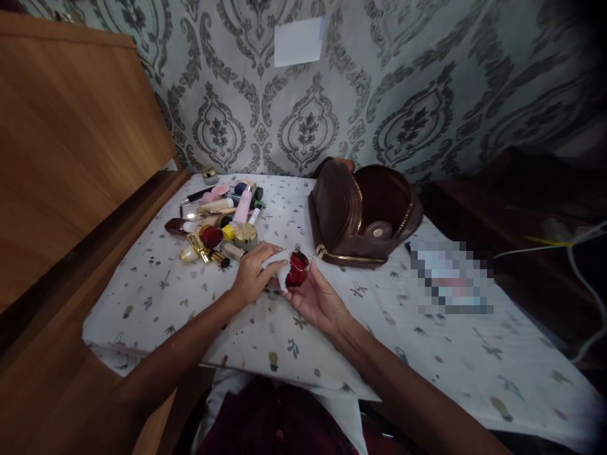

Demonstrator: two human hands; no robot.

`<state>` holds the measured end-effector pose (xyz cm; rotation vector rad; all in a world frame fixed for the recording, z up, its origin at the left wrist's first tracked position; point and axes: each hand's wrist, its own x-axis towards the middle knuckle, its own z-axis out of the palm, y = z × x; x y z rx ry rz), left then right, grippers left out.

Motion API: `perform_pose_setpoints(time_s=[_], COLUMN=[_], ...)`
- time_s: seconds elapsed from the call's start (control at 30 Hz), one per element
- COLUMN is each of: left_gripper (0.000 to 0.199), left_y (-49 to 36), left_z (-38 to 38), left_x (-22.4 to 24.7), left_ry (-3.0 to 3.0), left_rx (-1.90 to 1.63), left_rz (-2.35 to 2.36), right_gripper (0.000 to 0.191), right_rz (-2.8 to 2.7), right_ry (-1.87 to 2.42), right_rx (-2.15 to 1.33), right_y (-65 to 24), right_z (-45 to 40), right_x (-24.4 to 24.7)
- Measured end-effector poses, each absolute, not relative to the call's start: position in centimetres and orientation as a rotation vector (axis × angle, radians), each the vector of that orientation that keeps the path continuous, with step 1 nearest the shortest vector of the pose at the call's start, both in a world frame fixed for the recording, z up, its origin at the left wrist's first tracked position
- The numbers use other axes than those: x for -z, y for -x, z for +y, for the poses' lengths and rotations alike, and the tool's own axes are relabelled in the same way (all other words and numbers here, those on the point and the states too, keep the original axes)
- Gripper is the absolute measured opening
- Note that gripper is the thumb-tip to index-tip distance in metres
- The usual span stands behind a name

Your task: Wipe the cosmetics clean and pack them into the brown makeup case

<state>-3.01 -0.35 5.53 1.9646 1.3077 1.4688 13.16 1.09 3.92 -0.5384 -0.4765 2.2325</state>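
Note:
A small dark-red glass bottle [297, 269] is gripped by my right hand [321, 297], its fingers curled around the right and lower sides. Pinched in my left hand [257, 273] is a white tissue or cloth [279, 260], which lies against the bottle's left side. Both hands meet just above the table's middle. Close by on the left sit a gold-lidded jar [245, 236] and a round red container [210, 236]. An unzipped brown leather bag [339, 208] stands behind my right hand, its zipper pull near my fingers.
Several cosmetics, including a pink tube [243, 207], are heaped at the back left. Another jar [209, 175] stands by the wall. A blurred-out flat item [453, 278] lies on the right of the patterned tablecloth [156, 309]. Wooden furniture [80, 120] borders the left; cables [581, 278] hang at right.

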Motion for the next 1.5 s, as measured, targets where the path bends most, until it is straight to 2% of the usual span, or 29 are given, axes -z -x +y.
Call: perform_pose_setpoints(time_s=[0.13,0.3,0.47,0.57,0.77,0.87,1.0,1.17,1.27,1.33,1.5], left_gripper=[0.017,0.034,0.024,0.026,0.033,0.027,0.03,0.035,0.038,0.039,0.036], left_y=[2.8,2.6,2.8,2.8,2.3,2.4,2.6,2.2,2.2,2.4,2.5], left_z=[-0.2,-0.1,0.0,0.0,-0.1,-0.3,-0.3,-0.1,-0.1,-0.1,-0.2], left_x=[-5.1,-4.8,-4.9,-4.9,-4.5,-4.7,-4.9,-4.2,-4.0,-4.1,-4.5], left_ry=[-1.906,-1.926,-1.847,-1.811,-1.979,-2.008,-2.004,-2.055,-2.052,-2.031,-1.924], left_rx=[-1.529,-1.339,-1.448,-1.483,-1.296,-1.311,-1.323,-1.162,-1.186,-1.235,-1.334], left_rz=[1.277,1.204,1.364,1.423,1.283,1.349,1.511,1.411,1.41,1.45,1.476], right_gripper=[0.027,0.024,0.029,0.033,0.032,0.034,0.028,0.027,0.027,0.03,0.051], right_rz=[-0.421,-0.427,-0.415,-0.406,-0.426,-0.395,-0.331,-0.3,-0.338,-0.418,-0.668], right_ry=[0.467,0.461,0.463,0.436,0.394,0.384,0.403,0.458,0.498,0.536,0.638], right_rx=[-2.221,-2.199,-2.235,-2.254,-2.238,-2.247,-2.242,-2.209,-2.199,-2.194,-2.146], right_y=[-13.2,-13.5,-13.6,-13.7,-13.8,-13.7,-13.4,-13.6,-13.7,-13.6,-13.6], right_z=[1.3,1.1,1.2,1.4,1.5,1.4,1.3,1.4,1.3,1.1,0.8], right_x=[-3.8,-4.0,-4.1,-4.0,-4.0,-4.2,-4.5,-4.9,-5.0,-5.0,-5.1])
